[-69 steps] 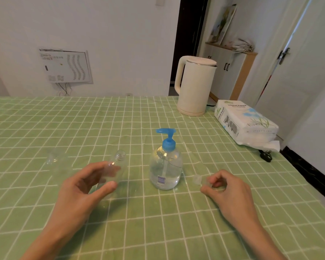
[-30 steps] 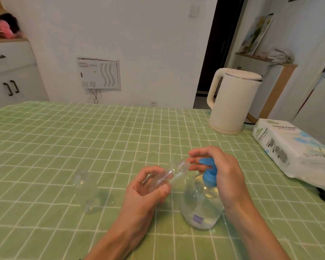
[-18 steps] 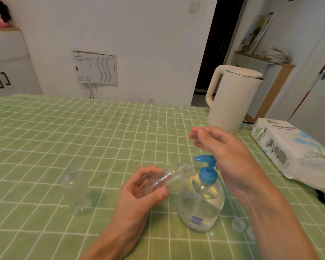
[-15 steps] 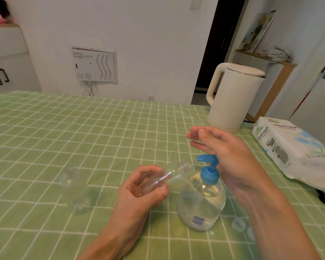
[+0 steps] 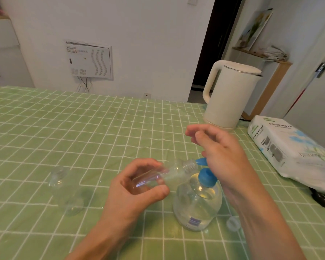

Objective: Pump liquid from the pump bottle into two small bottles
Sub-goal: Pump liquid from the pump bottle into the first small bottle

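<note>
A clear pump bottle [image 5: 197,205] with a blue pump head [image 5: 206,177] stands on the green checked tablecloth, partly filled with clear liquid. My left hand [image 5: 139,186] grips a small clear bottle [image 5: 174,170], tilted on its side, its open threaded neck right at the blue spout. My right hand [image 5: 221,152] is over the pump head with fingers loosely extended; its heel sits on or just above the pump, contact unclear. A second small clear bottle [image 5: 64,190] stands upright to the left. A small clear cap [image 5: 233,223] lies right of the pump bottle.
A cream electric kettle [image 5: 231,94] stands at the back right of the table [image 5: 83,128]. A pack of tissue paper [image 5: 289,149] lies at the right edge, with a black plug [image 5: 321,199] beside it.
One second ago my right hand covered the pump head; it then lifted with fingers spread and is now lower over the pump again. My left hand keeps the small bottle at the spout.
</note>
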Demonstrator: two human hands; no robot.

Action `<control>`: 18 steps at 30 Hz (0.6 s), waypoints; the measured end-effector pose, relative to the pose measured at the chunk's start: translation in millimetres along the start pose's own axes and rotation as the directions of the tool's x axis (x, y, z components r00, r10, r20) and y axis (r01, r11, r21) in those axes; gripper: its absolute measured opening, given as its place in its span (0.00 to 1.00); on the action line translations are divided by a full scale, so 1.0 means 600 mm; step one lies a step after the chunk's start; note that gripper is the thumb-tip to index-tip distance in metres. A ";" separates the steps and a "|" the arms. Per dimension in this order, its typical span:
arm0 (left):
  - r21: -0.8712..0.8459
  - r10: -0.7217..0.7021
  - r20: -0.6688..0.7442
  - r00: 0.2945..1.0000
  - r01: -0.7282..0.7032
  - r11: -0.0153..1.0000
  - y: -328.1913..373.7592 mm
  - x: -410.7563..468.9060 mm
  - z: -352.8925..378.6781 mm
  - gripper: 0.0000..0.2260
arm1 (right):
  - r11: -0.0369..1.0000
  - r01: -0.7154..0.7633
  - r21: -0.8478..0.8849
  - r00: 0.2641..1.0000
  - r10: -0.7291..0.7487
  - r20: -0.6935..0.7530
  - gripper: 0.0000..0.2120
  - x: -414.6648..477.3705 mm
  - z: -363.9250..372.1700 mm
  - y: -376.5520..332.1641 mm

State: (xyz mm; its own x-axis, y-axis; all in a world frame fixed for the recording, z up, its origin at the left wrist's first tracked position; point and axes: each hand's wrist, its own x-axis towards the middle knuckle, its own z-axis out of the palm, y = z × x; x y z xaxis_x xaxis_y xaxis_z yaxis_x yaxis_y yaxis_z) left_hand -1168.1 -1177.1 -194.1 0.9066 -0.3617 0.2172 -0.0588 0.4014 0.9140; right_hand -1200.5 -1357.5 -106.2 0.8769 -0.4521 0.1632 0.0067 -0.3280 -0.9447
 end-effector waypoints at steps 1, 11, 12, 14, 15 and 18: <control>0.021 0.016 -0.001 1.000 -0.016 1.000 0.005 0.001 -0.001 0.19 | 1.000 -0.010 -0.001 1.000 0.010 -0.006 0.13 0.001 0.000 0.001; 0.109 0.030 0.014 0.999 -0.031 0.994 0.024 0.001 0.002 0.20 | 0.978 -0.195 0.079 0.981 0.193 0.036 0.17 0.005 0.000 0.002; 0.111 0.028 0.019 0.999 -0.030 0.993 0.024 0.001 0.002 0.20 | 0.977 -0.197 0.078 0.980 0.195 0.034 0.17 0.005 0.001 0.003; 0.114 0.028 0.024 0.999 -0.030 0.993 0.026 0.000 0.001 0.20 | 0.978 -0.196 0.072 0.980 0.194 0.031 0.18 0.006 0.002 0.003; 0.116 0.029 0.027 0.999 -0.032 0.993 0.026 0.000 0.000 0.20 | 0.978 -0.197 0.069 0.980 0.196 0.031 0.18 0.006 0.002 0.004; 0.123 0.035 0.015 0.999 -0.036 0.992 0.026 0.001 -0.001 0.19 | 0.977 -0.202 0.062 0.979 0.201 0.033 0.19 0.006 0.003 0.005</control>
State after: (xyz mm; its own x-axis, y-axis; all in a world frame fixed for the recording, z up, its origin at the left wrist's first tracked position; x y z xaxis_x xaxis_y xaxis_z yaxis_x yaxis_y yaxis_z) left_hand -1168.2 -1170.2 -180.0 0.8976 -0.3604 0.2540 -0.1425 0.3080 0.9406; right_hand -1196.4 -1358.5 -109.3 0.8758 -0.4811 -0.0392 -0.1411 -0.1776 -0.9739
